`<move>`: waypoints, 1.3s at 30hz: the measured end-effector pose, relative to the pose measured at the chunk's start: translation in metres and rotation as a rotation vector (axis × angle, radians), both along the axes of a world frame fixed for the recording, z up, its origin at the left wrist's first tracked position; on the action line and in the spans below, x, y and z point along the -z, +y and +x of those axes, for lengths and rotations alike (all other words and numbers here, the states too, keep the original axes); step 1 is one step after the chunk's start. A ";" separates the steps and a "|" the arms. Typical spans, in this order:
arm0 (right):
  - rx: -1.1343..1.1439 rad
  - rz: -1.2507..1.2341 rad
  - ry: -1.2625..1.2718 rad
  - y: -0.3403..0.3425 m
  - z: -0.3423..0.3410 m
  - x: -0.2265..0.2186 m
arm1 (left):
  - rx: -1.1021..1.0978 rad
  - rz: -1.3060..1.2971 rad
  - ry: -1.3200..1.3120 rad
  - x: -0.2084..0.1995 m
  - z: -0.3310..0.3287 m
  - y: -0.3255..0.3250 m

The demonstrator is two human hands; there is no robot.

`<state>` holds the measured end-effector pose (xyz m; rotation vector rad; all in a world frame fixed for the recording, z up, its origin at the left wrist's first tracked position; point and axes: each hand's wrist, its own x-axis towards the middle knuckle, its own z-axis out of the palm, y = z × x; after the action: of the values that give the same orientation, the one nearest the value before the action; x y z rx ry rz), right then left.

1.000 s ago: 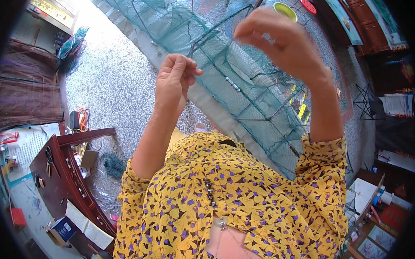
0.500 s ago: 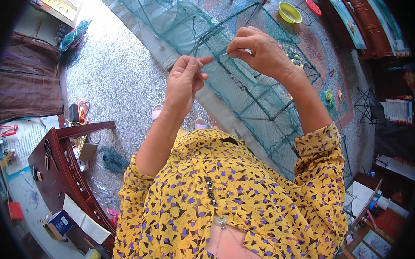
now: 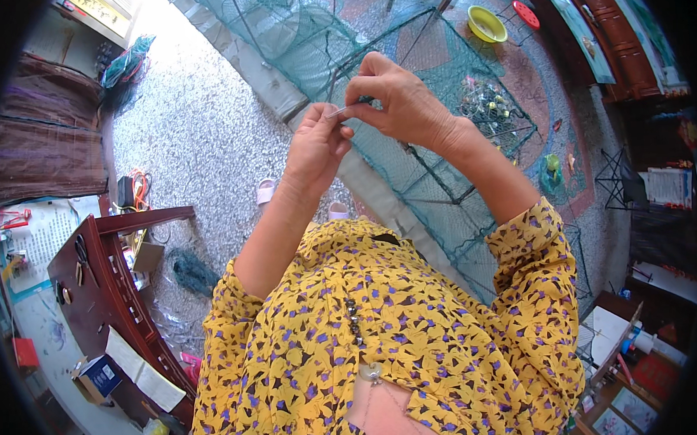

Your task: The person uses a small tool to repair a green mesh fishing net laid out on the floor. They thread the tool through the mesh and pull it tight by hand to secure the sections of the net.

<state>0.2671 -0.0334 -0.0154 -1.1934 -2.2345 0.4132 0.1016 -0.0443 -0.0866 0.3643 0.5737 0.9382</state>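
My right hand (image 3: 396,103) pinches a thin, pale needle-like stick (image 3: 341,110) between thumb and fingers. Its far end reaches to the fingertips of my left hand (image 3: 313,147). The left thumb and forefinger are pressed together; whatever lies between them is too small to make out. Below and beyond both hands spreads a green mesh net (image 3: 432,163) stretched on dark frame rods, like a folding fish trap.
A pale cloth strip (image 3: 371,189) runs along the net's left edge. Farther right stand a yellow basin (image 3: 486,25) and a red round stool top (image 3: 526,14). Scissors (image 3: 82,256) lie on a dark red desk (image 3: 103,294) at left. Dark netting (image 3: 191,272) heaps on the floor.
My right hand has moved left and slightly down, bringing the stick to the left fingertips. The left forefinger, stretched out before, is now bent in against the thumb.
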 end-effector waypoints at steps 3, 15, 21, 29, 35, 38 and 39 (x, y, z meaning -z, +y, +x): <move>-0.016 0.246 -0.077 0.005 -0.005 0.002 | -0.017 0.147 0.256 0.002 0.001 0.003; -0.134 0.030 0.909 0.005 -0.049 -0.092 | -0.050 0.843 0.732 -0.029 0.006 0.000; -0.202 0.045 1.203 0.005 0.000 -0.137 | -0.018 0.865 0.506 -0.032 -0.009 0.017; -0.004 0.178 0.475 0.003 0.029 -0.110 | -0.062 0.527 0.314 -0.031 -0.017 0.021; -0.036 0.144 -0.064 0.008 0.040 -0.053 | -0.063 0.324 0.087 -0.015 -0.015 0.024; 0.056 0.096 -0.155 0.008 0.047 -0.030 | -0.067 0.278 0.127 -0.015 -0.009 0.019; 0.055 0.104 -0.171 0.010 0.047 -0.026 | -0.054 0.275 0.121 -0.013 -0.011 0.019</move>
<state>0.3141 -0.0236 0.0101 -1.2733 -2.3298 0.1771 0.0905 -0.0251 -0.0734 0.6586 0.5671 1.0555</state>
